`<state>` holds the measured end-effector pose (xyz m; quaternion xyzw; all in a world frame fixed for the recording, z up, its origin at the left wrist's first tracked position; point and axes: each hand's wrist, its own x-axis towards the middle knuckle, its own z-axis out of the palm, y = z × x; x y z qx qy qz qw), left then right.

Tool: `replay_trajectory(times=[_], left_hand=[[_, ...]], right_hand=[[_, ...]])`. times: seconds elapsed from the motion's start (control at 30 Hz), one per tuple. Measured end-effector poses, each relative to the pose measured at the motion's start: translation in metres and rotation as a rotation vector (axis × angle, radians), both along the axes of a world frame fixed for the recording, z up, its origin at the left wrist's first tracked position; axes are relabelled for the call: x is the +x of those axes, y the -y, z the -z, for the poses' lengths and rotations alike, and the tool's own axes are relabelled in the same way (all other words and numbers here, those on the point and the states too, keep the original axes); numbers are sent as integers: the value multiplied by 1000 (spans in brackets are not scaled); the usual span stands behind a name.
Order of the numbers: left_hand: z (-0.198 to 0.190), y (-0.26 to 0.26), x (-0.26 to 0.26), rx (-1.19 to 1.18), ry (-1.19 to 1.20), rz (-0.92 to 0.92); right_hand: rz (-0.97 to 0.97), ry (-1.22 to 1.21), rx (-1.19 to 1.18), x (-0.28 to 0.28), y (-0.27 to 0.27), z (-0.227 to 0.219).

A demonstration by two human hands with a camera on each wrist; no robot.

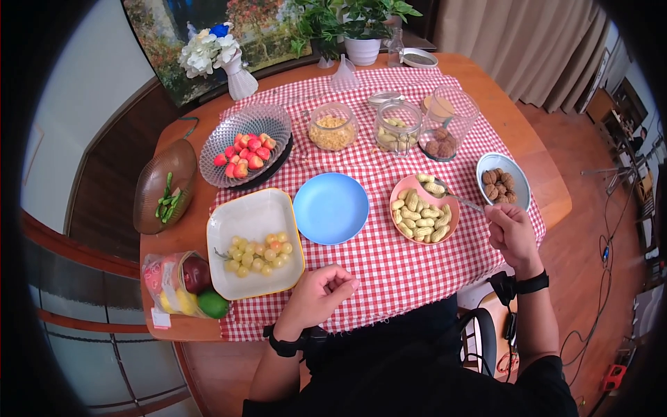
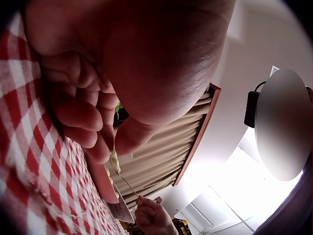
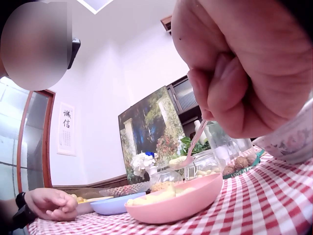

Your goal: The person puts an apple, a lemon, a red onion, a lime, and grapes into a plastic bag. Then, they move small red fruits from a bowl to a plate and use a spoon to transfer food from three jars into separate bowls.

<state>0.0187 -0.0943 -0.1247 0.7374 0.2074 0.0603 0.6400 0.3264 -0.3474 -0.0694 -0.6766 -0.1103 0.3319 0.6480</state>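
Observation:
My right hand (image 1: 513, 235) pinches the handle of a metal spoon (image 1: 467, 202), whose bowl lies over the pink bowl (image 1: 455, 221) of unshelled peanuts (image 1: 422, 219). A peanut (image 1: 434, 187) rests on the spoon. In the right wrist view the spoon (image 3: 194, 142) slants down from my curled fingers to the pink bowl (image 3: 181, 205). My left hand (image 1: 318, 295) rests on the checked cloth near the white dish, its fingers loosely curled and holding nothing. The left wrist view shows those fingers (image 2: 80, 115) close up, beside the cloth.
A blue plate (image 1: 331, 208) lies left of the pink bowl; a bowl of walnuts (image 1: 499, 186) is at right. Grapes (image 1: 257, 256) sit in a white dish (image 1: 221, 278). Behind stand glass jars (image 1: 398, 128) and a bowl of red fruit (image 1: 244, 154). Bagged fruit (image 1: 174, 281) is at left.

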Motion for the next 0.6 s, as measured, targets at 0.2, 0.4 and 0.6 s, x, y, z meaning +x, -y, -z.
replay_trajectory(times=[0.2,0.4,0.6], left_hand=[[0,0,0,14,0,4],[0,1,0,-16,-21,14],[11,2,-3,-44,12,-6]], right_hand=[[40,72,82,11,-22,-33],[55,341,17,20,-80,-67],[74,1181,-287,34,-118,-53]])
